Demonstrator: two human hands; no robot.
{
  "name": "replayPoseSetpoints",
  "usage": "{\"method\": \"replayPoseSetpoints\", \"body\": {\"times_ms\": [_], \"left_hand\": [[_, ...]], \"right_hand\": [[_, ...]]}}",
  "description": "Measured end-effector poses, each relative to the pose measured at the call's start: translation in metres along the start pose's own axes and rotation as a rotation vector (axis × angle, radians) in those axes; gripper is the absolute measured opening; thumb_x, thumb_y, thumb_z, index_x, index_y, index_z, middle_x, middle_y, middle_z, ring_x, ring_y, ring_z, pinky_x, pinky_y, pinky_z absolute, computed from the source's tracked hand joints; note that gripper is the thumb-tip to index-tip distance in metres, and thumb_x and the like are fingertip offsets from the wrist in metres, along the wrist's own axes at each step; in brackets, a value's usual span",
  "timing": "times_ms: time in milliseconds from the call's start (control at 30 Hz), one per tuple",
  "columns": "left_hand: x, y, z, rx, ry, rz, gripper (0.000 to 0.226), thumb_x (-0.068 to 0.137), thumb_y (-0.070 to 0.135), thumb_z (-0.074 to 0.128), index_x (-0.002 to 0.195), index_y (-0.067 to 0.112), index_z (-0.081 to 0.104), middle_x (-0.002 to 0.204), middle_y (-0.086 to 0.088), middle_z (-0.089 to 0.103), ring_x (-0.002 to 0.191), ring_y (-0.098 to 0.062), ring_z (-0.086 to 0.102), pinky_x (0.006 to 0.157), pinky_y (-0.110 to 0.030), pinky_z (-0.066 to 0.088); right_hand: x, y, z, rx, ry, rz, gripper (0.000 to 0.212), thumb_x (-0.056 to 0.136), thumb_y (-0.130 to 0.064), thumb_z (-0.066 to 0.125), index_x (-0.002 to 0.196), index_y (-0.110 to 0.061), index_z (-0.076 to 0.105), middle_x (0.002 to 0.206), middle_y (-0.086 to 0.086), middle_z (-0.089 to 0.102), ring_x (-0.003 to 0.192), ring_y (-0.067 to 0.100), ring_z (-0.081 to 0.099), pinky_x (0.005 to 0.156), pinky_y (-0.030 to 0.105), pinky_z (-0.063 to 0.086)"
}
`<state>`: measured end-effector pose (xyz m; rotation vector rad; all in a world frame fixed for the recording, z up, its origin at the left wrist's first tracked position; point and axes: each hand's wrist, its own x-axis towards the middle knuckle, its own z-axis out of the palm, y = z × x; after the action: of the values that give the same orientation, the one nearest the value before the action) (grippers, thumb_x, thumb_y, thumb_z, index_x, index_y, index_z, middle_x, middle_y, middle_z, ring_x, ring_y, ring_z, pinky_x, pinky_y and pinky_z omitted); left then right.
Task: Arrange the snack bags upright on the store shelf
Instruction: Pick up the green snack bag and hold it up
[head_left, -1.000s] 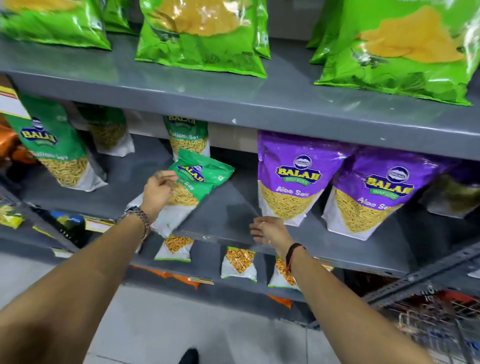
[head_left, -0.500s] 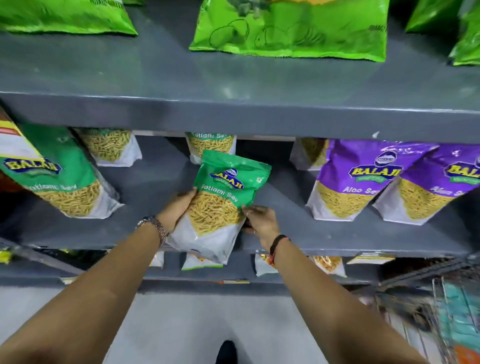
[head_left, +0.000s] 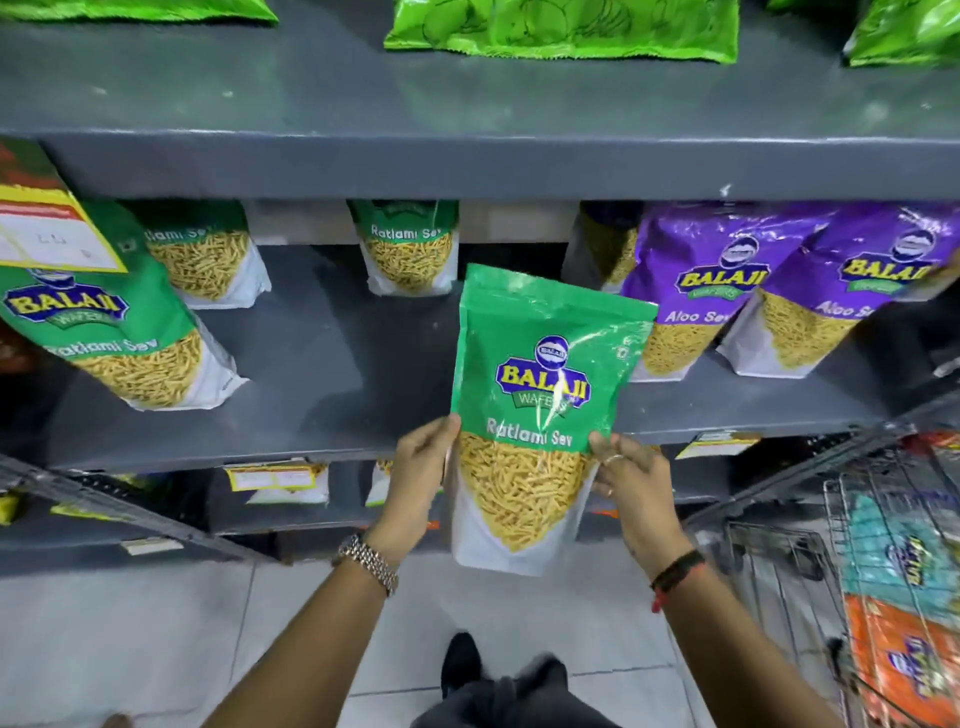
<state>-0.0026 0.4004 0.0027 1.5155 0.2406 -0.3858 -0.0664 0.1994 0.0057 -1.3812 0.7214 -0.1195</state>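
Note:
A green Ratlami Sev bag (head_left: 540, 395) is held upright in front of the middle grey shelf (head_left: 322, 374), off its surface. My left hand (head_left: 421, 483) grips the bag's left edge and my right hand (head_left: 631, 488) grips its right edge. Other green Ratlami Sev bags stand on the shelf: one at the far left (head_left: 119, 332), two at the back (head_left: 208, 254) (head_left: 410, 244). Two purple Aloo Sev bags (head_left: 696, 291) (head_left: 831, 301) lean at the right of the same shelf.
Large bright green bags (head_left: 566, 26) lie on the upper shelf. Small packets and price tags (head_left: 275, 478) sit on the lower shelf. A wire cart (head_left: 883, 571) holding blue and orange packs stands at the right. My shoe (head_left: 460, 660) shows on the tiled floor.
The green bag has been lifted off the shelf and turned upright, now held by both hands nearer to me. The right hand moved from the shelf edge onto the bag.

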Motion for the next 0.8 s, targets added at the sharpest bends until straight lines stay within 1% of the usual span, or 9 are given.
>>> {"method": "replayPoseSetpoints", "body": {"times_ms": [100,167,233,333,433,567,667,733,800], "left_hand": [[-0.019,-0.008,0.009,-0.048,-0.042,-0.009,0.018,0.089,0.029,0.054,0.081,0.029,0.07,0.073,0.021,0.074,0.073,0.006,0.068,0.059,-0.009,0.05],[-0.027,-0.011,0.012,-0.075,-0.056,-0.014,0.018,0.089,0.03,0.054,0.083,0.027,0.071,0.078,0.018,0.076,0.078,0.0,0.07,0.063,-0.015,0.052],[-0.029,-0.014,0.013,-0.097,-0.077,-0.019,0.02,0.089,0.029,0.053,0.086,0.025,0.072,0.081,0.013,0.077,0.081,-0.005,0.072,0.065,-0.02,0.053],[-0.031,-0.014,0.013,-0.104,-0.093,-0.002,0.02,0.09,0.027,0.052,0.085,0.025,0.071,0.078,0.014,0.077,0.077,-0.003,0.071,0.059,-0.016,0.053],[-0.033,-0.011,0.009,-0.109,-0.081,0.007,0.02,0.09,0.025,0.052,0.089,0.022,0.071,0.075,0.014,0.076,0.073,-0.003,0.071,0.057,-0.014,0.052],[-0.025,-0.004,-0.002,-0.132,-0.051,0.009,0.02,0.089,0.029,0.053,0.088,0.022,0.072,0.084,0.008,0.076,0.089,-0.017,0.066,0.073,-0.028,0.049],[-0.007,0.016,-0.013,-0.114,-0.051,0.071,0.022,0.091,0.029,0.05,0.089,0.022,0.071,0.089,0.005,0.077,0.088,-0.015,0.07,0.076,-0.029,0.055],[0.016,0.031,-0.024,-0.099,-0.002,0.122,0.022,0.088,0.036,0.054,0.092,0.023,0.07,0.1,-0.002,0.075,0.096,-0.02,0.068,0.088,-0.039,0.052],[0.041,0.043,-0.034,-0.069,0.054,0.168,0.029,0.081,0.046,0.059,0.097,0.025,0.07,0.109,-0.004,0.072,0.106,-0.024,0.065,0.1,-0.047,0.047]], "right_hand": [[-0.017,-0.001,-0.021,0.026,0.002,-0.017,0.032,0.084,-0.021,0.062,0.1,0.007,0.061,0.098,0.017,0.065,0.078,0.024,0.061,0.057,0.025,0.05],[-0.027,-0.002,-0.029,0.049,-0.017,-0.04,0.027,0.085,-0.017,0.06,0.1,0.005,0.062,0.095,0.015,0.066,0.071,0.02,0.061,0.054,0.02,0.049],[-0.034,-0.003,-0.033,0.044,-0.043,-0.076,0.02,0.087,-0.016,0.058,0.096,-0.001,0.066,0.099,0.015,0.069,0.078,0.022,0.064,0.058,0.021,0.052],[-0.04,-0.006,-0.034,0.044,-0.058,-0.108,0.017,0.087,-0.016,0.056,0.094,-0.006,0.069,0.101,0.013,0.071,0.085,0.023,0.066,0.063,0.022,0.054],[-0.041,-0.008,-0.028,0.036,-0.065,-0.108,0.017,0.088,-0.014,0.055,0.091,-0.007,0.07,0.091,0.007,0.074,0.078,0.018,0.069,0.062,0.023,0.055],[-0.029,-0.018,-0.011,-0.039,-0.082,-0.132,0.02,0.088,-0.017,0.055,0.089,-0.004,0.07,0.082,0.005,0.072,0.07,0.016,0.065,0.062,0.025,0.051],[-0.011,-0.037,0.015,-0.057,-0.106,-0.168,0.017,0.088,-0.018,0.056,0.083,-0.01,0.07,0.085,0.004,0.072,0.078,0.015,0.066,0.07,0.028,0.052],[0.01,-0.047,0.037,-0.049,-0.134,-0.2,0.017,0.087,-0.016,0.056,0.078,-0.009,0.068,0.084,0.004,0.07,0.083,0.016,0.063,0.078,0.034,0.051],[0.034,-0.056,0.062,-0.073,-0.118,-0.249,0.025,0.082,-0.024,0.059,0.075,0.0,0.062,0.08,0.007,0.063,0.079,0.018,0.055,0.075,0.039,0.045]]}}
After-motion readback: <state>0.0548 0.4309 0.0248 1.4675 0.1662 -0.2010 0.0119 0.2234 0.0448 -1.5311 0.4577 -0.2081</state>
